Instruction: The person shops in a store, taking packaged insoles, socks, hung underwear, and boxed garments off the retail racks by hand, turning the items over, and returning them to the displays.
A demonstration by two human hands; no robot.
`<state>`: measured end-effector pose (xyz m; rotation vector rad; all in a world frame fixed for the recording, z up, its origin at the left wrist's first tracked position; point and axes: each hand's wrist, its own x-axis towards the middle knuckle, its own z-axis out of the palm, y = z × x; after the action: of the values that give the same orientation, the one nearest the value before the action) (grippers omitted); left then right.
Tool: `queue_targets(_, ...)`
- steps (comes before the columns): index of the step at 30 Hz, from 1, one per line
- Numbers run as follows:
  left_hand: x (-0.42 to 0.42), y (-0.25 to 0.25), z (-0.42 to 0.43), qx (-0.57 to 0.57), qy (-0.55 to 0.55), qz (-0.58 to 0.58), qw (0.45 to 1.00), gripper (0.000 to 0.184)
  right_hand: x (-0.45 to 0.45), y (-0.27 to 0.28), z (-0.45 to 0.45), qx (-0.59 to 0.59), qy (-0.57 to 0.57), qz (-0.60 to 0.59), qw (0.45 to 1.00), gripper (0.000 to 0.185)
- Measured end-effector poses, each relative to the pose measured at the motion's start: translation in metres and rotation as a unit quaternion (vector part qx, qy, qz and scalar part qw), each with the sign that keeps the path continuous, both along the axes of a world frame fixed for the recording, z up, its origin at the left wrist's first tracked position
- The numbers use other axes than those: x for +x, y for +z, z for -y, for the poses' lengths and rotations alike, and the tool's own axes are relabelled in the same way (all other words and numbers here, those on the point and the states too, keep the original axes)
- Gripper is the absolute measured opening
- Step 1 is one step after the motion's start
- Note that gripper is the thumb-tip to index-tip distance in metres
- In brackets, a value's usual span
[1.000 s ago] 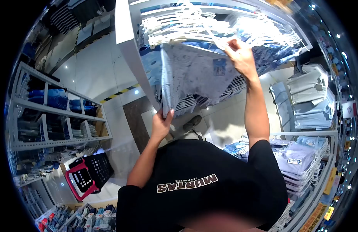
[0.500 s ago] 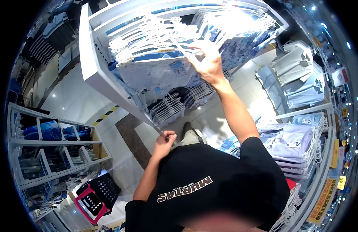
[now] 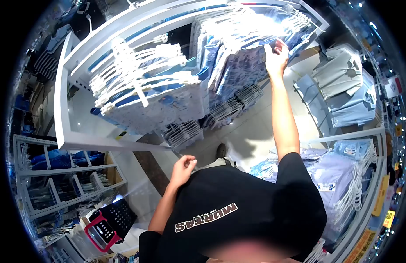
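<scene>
My right hand (image 3: 277, 59) is raised at the right-hand group of hanging garments (image 3: 240, 65), its thumb apart from its slightly bent fingers. Nothing shows in its grasp; whether the fingertips touch a hanger is unclear in the glare. Left of it hangs another group of pale printed garments (image 3: 168, 109) on white hangers (image 3: 132, 65), with a gap between the two groups. Down by the front of my black T-shirt, my left hand (image 3: 183, 170) has loosely curled fingers and nothing visible in them. The white rack's (image 3: 106, 142) near corner is just beyond it.
More hangers with clothes (image 3: 183, 133) hang on a lower level. Folded lilac garments (image 3: 332, 171) fill a rack at right, with pale shirts (image 3: 341, 72) beyond. At left stands a white shelf unit (image 3: 67, 171); below it sits a dark basket with a pink-red rim (image 3: 91, 239).
My right hand has left the left group of garments and moved right to the other group. A gap has opened between the groups. The view has shifted; my left hand stays low.
</scene>
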<state>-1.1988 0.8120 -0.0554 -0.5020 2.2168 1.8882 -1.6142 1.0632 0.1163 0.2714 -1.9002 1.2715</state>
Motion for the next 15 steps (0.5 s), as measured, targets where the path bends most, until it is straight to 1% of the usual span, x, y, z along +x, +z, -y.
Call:
queue_targets(3,-0.032,0.002,-0.037,-0.007,-0.008,-0.013,1.000,0.030,-0.019,0.025,-0.006,0.174,-0.025,-0.118,0.977,0.036)
queue_targets(6,-0.065,0.011,-0.076,0.009,0.003,-0.040,0.999,0.032,-0.050,0.024,-0.020,0.181,0.078,-0.121,0.973,0.031)
queue_targets(7,-0.076,0.020,-0.085,0.011,-0.006,-0.012,1.000,0.032,-0.056,0.023,-0.026,0.188,0.088,-0.147,0.967,0.031)
queue_targets(10,-0.103,0.026,-0.110,0.012,0.019,-0.032,0.999,0.031,-0.065,0.025,-0.043,0.137,0.082,-0.183,0.970,0.031)
queue_targets(11,-0.111,0.026,-0.115,0.015,0.022,-0.023,0.999,0.032,-0.067,0.026,-0.045,0.099,0.052,-0.235,0.966,0.031)
queue_targets(12,-0.118,0.028,-0.122,0.017,0.048,-0.029,0.998,0.033,-0.065,0.029,-0.056,0.122,0.059,-0.216,0.967,0.036)
queue_targets(13,-0.125,0.034,-0.129,0.019,0.071,-0.035,0.997,0.034,-0.065,0.024,-0.062,0.075,0.085,-0.191,0.975,0.036)
queue_targets(14,-0.133,0.037,-0.135,0.021,0.094,-0.042,0.995,0.036,-0.066,0.021,-0.069,0.057,0.090,-0.191,0.976,0.036)
queue_targets(15,-0.142,0.033,-0.140,-0.025,0.116,-0.091,0.989,0.047,-0.066,0.018,-0.076,0.039,0.096,-0.192,0.976,0.035)
